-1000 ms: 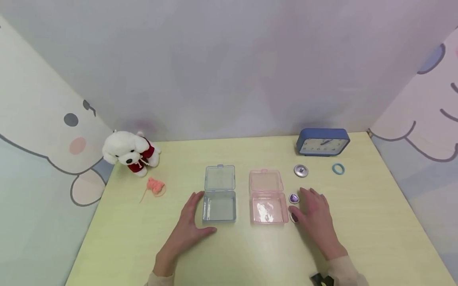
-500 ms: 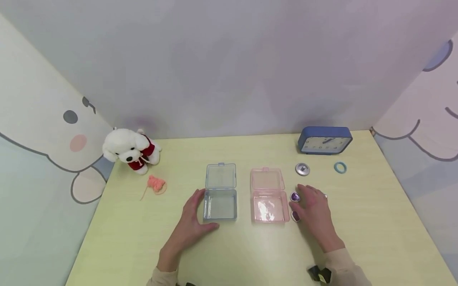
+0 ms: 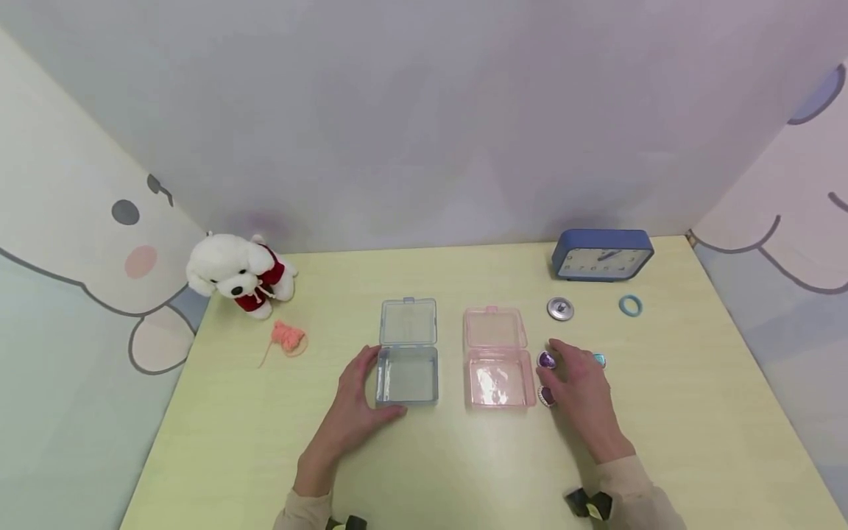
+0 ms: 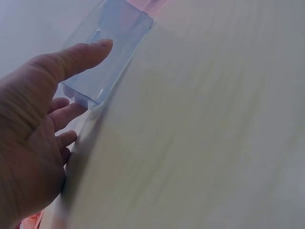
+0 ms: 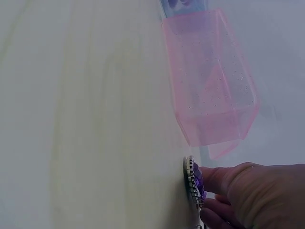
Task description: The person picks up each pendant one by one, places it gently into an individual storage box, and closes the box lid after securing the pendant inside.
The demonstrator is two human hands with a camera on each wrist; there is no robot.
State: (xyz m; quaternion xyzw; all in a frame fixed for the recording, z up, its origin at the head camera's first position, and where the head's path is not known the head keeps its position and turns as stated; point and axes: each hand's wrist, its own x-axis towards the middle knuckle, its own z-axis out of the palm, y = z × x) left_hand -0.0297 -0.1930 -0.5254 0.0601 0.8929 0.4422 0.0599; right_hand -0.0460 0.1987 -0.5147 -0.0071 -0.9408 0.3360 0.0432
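My left hand (image 3: 354,412) lies around the left side of a clear blue plastic box (image 3: 407,375), its lid folded back. The thumb extends along the front edge; in the left wrist view a fingertip meets the box's side. My right hand (image 3: 583,390) hovers low at the right of a clear pink box (image 3: 500,379), also with its lid back. Its thumb and index finger are apart beside an upper purple gem (image 3: 546,359) and a lower purple gem (image 3: 546,396). In the right wrist view, the thumb is close behind a purple gem (image 5: 198,181) with a beaded silver rim; contact is unclear.
A turquoise gem (image 3: 599,360) peeks out right of my right hand. Behind are a round silver piece (image 3: 560,309), a light-blue ring (image 3: 640,307) and a blue clock (image 3: 603,255). Coral yarn (image 3: 288,336) and a white plush dog (image 3: 241,276) are at left.
My right hand has shifted slightly, and more of the turquoise gem shows beside it. The left hand stays by the blue box. The head view has tilted a little.
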